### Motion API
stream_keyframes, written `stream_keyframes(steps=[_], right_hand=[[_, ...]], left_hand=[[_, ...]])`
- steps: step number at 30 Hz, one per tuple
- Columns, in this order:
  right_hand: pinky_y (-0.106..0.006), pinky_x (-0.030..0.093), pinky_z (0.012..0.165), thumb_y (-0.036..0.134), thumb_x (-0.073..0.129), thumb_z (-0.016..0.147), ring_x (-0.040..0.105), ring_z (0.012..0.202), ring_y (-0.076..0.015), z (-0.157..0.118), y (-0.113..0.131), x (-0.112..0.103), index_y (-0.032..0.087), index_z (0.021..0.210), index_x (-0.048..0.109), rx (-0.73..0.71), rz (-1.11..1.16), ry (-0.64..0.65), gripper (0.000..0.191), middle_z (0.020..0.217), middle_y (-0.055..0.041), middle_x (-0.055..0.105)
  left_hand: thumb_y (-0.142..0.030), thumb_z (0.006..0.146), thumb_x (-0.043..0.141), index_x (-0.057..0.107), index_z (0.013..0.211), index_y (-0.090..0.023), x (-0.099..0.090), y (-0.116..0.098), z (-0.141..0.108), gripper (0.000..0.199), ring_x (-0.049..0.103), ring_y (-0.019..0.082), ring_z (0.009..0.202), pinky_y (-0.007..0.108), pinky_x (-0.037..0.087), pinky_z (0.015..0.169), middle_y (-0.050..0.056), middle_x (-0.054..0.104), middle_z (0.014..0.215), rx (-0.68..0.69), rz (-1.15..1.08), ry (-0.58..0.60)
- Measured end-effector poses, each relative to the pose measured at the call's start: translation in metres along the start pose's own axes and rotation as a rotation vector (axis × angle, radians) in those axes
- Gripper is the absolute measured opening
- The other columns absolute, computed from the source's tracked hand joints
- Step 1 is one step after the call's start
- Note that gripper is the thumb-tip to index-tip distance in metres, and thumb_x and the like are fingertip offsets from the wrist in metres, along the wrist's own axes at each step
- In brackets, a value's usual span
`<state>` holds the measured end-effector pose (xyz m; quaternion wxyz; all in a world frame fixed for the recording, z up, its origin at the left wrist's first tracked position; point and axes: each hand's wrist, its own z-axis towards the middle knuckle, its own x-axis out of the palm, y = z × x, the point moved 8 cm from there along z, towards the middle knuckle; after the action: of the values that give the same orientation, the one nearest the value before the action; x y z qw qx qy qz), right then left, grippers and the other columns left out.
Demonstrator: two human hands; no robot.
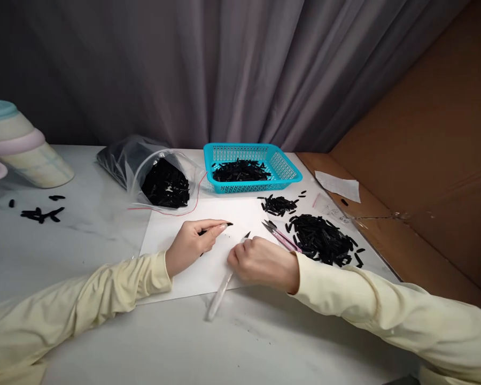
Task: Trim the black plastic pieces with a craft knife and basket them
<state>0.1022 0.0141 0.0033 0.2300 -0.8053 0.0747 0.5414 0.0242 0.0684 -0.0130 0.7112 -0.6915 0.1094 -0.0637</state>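
Basket [260, 184]: smooth plastic, faintly glossy, perforated
Bag [118, 160]: thin clear plastic, shiny, creased
Sheet [166, 232]: matt paper, smooth
Curtain [240, 64]: matt cloth, in soft folds
Sleeves [124, 283]: matt cloth, wrinkled
Knife [220, 298]: translucent plastic handle
Table [104, 235]: smooth, marble-veined, faint sheen

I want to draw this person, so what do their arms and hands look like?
Both arms wear long, pale yellow sleeves, wrinkled, with plain cuffs at the wrists. The left hand and right hand wear no gloves, and I can't see any rings or bracelets.
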Motion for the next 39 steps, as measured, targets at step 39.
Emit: stream_keyframes(steps=[39], right_hand=[[-0.022, 0.053, 0.045, 0.029, 0.076, 0.065, 0.067, 0.064, -0.0199, -0.075, -0.099, -0.052, 0.016, 0.059, 0.067, 0.517, 1.660, -0.460, 0.017, 0.068, -0.0069, 0.070]], left_hand=[[-0.011, 0.081, 0.058, 0.069, 0.095, -0.015, -0.003, -0.123, -0.055, 0.018, 0.050, 0.007, 0.045, 0.019, 0.040, 0.043, -0.002, 0.062, 0.056, 0.792, 0.522, -0.084]])
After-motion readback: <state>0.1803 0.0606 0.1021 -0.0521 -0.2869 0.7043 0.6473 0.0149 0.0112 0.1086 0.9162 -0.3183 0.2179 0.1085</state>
